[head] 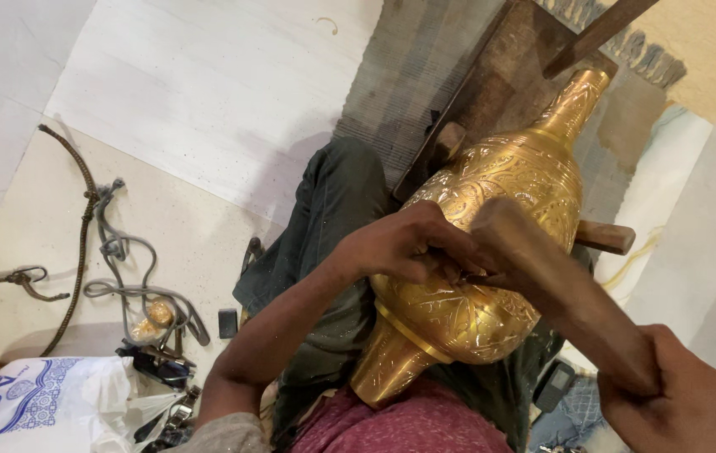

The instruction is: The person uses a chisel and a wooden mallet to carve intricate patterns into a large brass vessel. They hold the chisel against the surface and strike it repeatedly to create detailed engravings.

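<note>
A large engraved brass vase [492,243] is laid on its side across the lap, neck pointing away toward a wooden block [492,84], prob. so the belly faces up for working. The left hand [404,245] is pressed to the vase's flank, fingers pinched together on a small tool whose tip is hidden under the knuckles; its kind can't be made out. A wooden mallet [543,277] is gripped at the handle end by the right hand [681,394], fist wrapped tight, head blurred just above the left fingers. The vase's far side and part of its base are cut off by arms and clothing. On the pale floor [207,101] at left, cords [114,252] and a white plastic bag [47,403] are seen w/ small, indistinct items.
</note>
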The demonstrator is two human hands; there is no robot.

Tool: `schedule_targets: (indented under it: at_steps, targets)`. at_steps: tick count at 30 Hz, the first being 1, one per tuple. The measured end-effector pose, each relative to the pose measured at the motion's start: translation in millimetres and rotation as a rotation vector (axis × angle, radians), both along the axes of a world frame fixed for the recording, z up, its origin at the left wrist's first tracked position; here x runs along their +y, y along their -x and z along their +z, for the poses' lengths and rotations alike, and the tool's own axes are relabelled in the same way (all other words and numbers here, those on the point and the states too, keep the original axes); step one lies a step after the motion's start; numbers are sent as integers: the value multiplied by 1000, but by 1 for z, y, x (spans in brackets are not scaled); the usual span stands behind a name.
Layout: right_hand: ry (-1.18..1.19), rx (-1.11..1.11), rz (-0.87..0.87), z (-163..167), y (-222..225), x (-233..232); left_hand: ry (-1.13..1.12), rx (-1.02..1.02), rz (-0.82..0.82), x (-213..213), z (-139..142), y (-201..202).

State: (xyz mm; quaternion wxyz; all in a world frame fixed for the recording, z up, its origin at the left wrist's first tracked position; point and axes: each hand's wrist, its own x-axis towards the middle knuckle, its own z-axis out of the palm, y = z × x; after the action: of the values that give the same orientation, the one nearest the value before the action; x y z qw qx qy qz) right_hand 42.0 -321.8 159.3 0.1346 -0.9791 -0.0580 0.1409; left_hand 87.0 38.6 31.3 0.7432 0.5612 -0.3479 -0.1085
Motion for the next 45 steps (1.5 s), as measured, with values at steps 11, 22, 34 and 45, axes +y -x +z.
schedule_targets:
  at_steps: [11, 22, 34, 45]
  targets:
    - [289, 27, 114, 0, 0, 2, 29, -9, -65, 1, -7, -6]
    - [308, 95, 65, -4, 2, 1, 192, -46, -157, 1, -20, -10]
    - [-123, 230, -330, -15, 10, 13, 272, 207, 364, -3, -17, 24]
    - [-394, 316, 15, -11, -32, 32, -32, 252, 648, -21, 0, 54]
